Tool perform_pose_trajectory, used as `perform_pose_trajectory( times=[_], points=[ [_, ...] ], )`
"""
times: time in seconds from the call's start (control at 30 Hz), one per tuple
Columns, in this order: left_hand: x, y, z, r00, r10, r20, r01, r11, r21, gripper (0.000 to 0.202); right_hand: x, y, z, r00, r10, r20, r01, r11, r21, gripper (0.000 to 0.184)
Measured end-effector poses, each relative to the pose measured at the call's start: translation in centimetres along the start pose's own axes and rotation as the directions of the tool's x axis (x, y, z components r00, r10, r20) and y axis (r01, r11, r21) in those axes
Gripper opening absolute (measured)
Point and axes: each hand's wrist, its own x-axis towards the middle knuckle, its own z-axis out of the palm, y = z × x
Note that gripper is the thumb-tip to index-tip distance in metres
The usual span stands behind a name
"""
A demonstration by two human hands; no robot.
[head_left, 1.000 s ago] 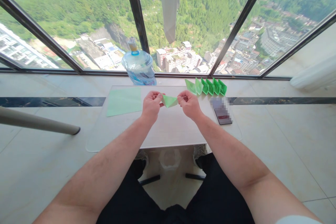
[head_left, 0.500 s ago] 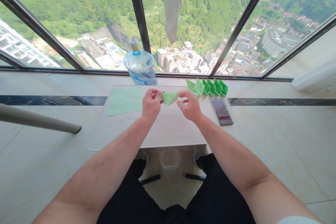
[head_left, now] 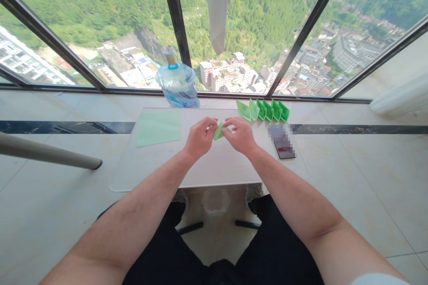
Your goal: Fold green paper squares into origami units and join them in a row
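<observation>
A small folded piece of green paper (head_left: 219,132) is pinched between both my hands above the middle of a low white table (head_left: 214,167). My left hand (head_left: 199,137) grips its left side with closed fingers. My right hand (head_left: 241,135) pinches its right side. Only a small part of the paper shows between my fingers. A row of several finished green folded shapes (head_left: 264,110) stands at the table's far edge, just beyond my right hand. A stack of flat pale green sheets (head_left: 158,128) lies to the left of my left hand.
A phone (head_left: 282,141) lies on the table right of my right hand. A large clear water bottle (head_left: 177,83) stands against the window frame behind the table. A grey pole (head_left: 47,155) juts in from the left. A white cloth (head_left: 217,4) hangs at the window.
My hands have come closer together and lowered slightly. The folded green paper, which was stretched out between them, is now pressed narrow and mostly hidden by my fingers.
</observation>
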Motion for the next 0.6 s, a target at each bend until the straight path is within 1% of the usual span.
perform_pose_trajectory(
  times=[0.07,0.13,0.17,0.23,0.27,0.3,0.37,0.4,0.43,0.47,0.5,0.53,0.6],
  points=[
    [-0.2,0.1,0.1,1.000,0.002,0.028,-0.001,1.000,-0.021,0.014,0.0,0.2,0.0,0.999,0.011,0.042,-0.008,0.997,-0.080,0.010],
    [-0.2,-0.2,0.5,0.998,-0.025,0.062,0.029,0.998,-0.061,0.015,-0.1,0.2,0.0,0.998,-0.002,0.062,0.011,0.990,-0.141,0.006],
    [-0.3,-0.4,0.7,0.996,-0.045,0.074,0.052,0.994,-0.092,0.017,-0.1,0.1,0.0,0.998,-0.012,0.064,0.022,0.987,-0.158,0.005],
    [-0.3,-0.8,1.3,0.990,-0.119,0.077,0.132,0.970,-0.203,0.022,-0.1,-0.1,0.2,0.998,-0.004,0.055,0.013,0.988,-0.157,0.010],
    [-0.3,-1.0,1.7,0.981,-0.182,0.066,0.194,0.936,-0.293,0.028,-0.1,-0.3,0.2,0.999,0.025,0.046,-0.019,0.990,-0.139,0.013],
    [-0.3,-1.2,2.0,0.961,-0.267,0.077,0.275,0.876,-0.396,0.036,0.0,-0.4,0.3,0.997,0.071,0.036,-0.067,0.992,-0.107,0.015],
    [-0.3,-1.3,2.6,0.894,-0.415,0.168,0.431,0.695,-0.576,0.044,0.2,-0.6,0.5,0.981,0.191,0.031,-0.191,0.982,-0.002,0.017],
    [-0.3,-1.3,2.8,0.861,-0.456,0.226,0.486,0.604,-0.632,0.045,0.2,-0.6,0.6,0.968,0.247,0.038,-0.249,0.967,0.058,0.018],
    [-0.3,-1.2,3.0,0.836,-0.479,0.269,0.521,0.534,-0.666,0.044,0.3,-0.6,0.6,0.956,0.290,0.050,-0.294,0.950,0.107,0.019],
    [-0.3,-1.1,3.1,0.821,-0.492,0.290,0.538,0.496,-0.682,0.042,0.3,-0.5,0.6,0.947,0.316,0.063,-0.322,0.937,0.136,0.019],
    [-0.3,-1.0,3.2,0.816,-0.503,0.287,0.541,0.487,-0.685,0.039,0.3,-0.5,0.6,0.943,0.325,0.072,-0.332,0.933,0.140,0.018],
    [-0.2,-0.9,3.2,0.814,-0.515,0.267,0.538,0.497,-0.681,0.036,0.3,-0.4,0.5,0.945,0.318,0.075,-0.325,0.938,0.123,0.017],
    [-0.1,-0.9,3.1,0.816,-0.537,0.216,0.527,0.536,-0.660,0.031,0.3,-0.4,0.4,0.959,0.270,0.082,-0.274,0.960,0.051,0.015]
  ],
)
